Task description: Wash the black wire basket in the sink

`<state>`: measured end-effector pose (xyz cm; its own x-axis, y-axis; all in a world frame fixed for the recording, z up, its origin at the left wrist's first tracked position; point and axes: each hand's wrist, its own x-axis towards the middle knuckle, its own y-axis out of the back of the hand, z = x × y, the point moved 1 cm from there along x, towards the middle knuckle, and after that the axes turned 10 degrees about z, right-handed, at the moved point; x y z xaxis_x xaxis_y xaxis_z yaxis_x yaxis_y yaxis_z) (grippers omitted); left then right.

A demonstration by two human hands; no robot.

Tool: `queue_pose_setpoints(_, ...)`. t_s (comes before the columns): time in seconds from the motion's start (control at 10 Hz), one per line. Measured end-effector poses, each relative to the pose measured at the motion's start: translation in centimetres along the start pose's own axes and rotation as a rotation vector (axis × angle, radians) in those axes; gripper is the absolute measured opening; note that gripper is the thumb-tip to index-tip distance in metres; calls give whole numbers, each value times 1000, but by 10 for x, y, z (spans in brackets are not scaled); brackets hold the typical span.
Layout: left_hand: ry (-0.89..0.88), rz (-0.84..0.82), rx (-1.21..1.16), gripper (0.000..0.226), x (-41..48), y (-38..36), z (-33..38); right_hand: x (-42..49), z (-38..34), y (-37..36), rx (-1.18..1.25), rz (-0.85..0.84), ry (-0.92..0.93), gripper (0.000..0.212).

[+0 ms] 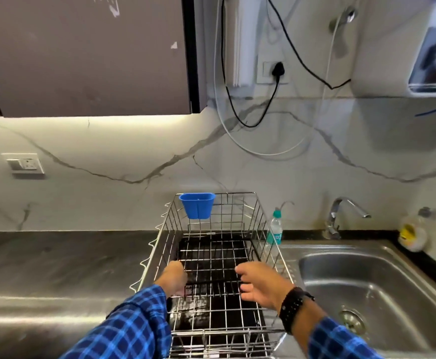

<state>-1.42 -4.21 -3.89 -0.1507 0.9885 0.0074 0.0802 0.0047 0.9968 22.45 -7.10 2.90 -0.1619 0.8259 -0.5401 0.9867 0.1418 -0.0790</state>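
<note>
Reaching into the steel rack (165, 242) for the black wire basket (214, 265), lying low inside it, between the two sets of fingertips and stretching away beyond them. Judging this as the lift-out step, with no washing begun. Doing it well probably meaning: hooking the left edge firmly, matching that with an equal hold on the right, raising the basket level to avoid snagging the rack's bars or the blue cup (197, 204) hanging well beyond the fingers on the far rim, then swinging rightward past the bottle (276, 229) and lowering into the sink (315, 260), well to the right of the right fingers, under the tap (341, 211). Showing mostly the back of the left hand (176, 277), curling its fingers (183, 277) down round the basket's left edge and apparently gripping a wire, while hiding the tips. Holding the right hand (262, 283) at the near right corner, spreading its fingers (246, 288) apart and bending them loosely, touching or nearly touching a black wire, closing on nothing yet.
</note>
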Motion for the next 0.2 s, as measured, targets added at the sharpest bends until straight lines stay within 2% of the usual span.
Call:
queue_pose_setpoints(0.1,194,-8,-343,48,2,-13,-8,-17,-8,12,-70,-47,41,47)
queue_pose_setpoints(0.2,641,-40,-984,45,-13,24,1,-40,-24,33,-99,-1,168,31)
